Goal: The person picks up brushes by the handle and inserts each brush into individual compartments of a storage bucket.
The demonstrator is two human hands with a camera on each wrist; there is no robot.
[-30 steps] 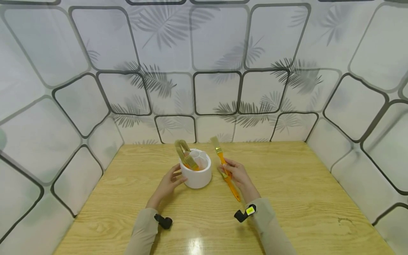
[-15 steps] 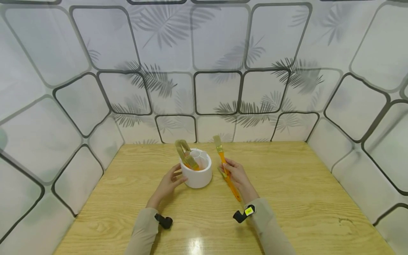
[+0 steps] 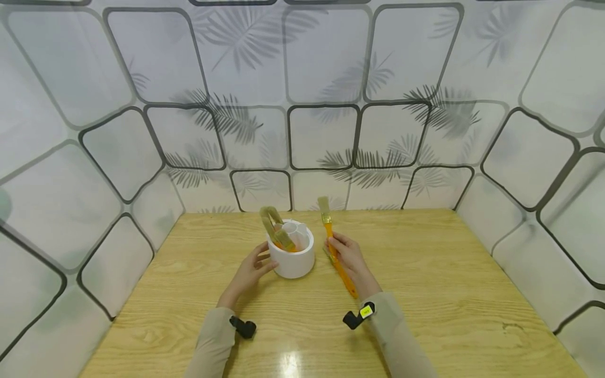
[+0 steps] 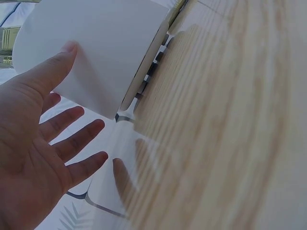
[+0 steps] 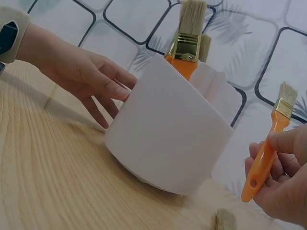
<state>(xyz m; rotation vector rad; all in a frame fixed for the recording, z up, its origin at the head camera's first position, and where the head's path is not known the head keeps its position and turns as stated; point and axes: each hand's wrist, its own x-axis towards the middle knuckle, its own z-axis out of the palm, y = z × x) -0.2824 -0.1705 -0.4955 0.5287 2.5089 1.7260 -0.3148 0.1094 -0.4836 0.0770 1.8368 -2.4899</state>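
Observation:
A white round holder with a slanted rim and inner dividers stands on the table. Paintbrushes with pale bristles and orange handles stick up from its left side. My left hand is at the holder's left; its thumb touches the wall while the other fingers extend. To the right of the holder, my right hand pinches an orange-handled paintbrush between thumb and fingers, bristles up. Another paintbrush lies on the table beneath that hand, partly hidden; its bristles show at the right wrist view's bottom edge.
The wooden table reaches back to a patterned wall covering with leaf prints, which also encloses both sides. Black wrist cameras sit at both cuffs.
My right hand has risen slightly, and the held paintbrush has turned more upright, its bristles shifting a little up and right. The left hand and holder have stayed nearly still.

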